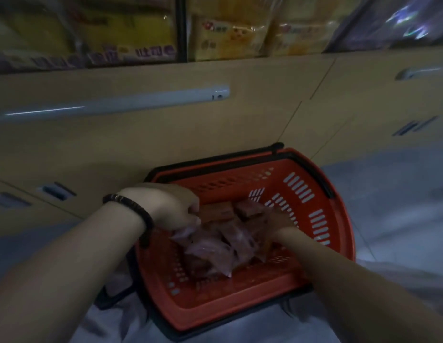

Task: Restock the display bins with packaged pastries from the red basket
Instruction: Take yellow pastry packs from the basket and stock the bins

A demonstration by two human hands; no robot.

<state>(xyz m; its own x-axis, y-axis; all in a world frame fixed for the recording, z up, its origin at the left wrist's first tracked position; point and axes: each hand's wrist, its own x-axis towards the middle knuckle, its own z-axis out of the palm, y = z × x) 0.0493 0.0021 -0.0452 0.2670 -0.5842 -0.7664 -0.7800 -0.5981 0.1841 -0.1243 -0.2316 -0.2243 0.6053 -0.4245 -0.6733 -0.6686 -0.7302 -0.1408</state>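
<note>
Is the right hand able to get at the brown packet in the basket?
Probably yes. The right hand is already inside the basket, beside the brown packet, with nothing between them. The left hand touches that packet's other end, so it might take it first.

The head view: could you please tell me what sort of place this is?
Probably a shop aisle: a red basket of packaged pastries sits on the floor by beige cabinets, with bagged goods displayed above.
</note>
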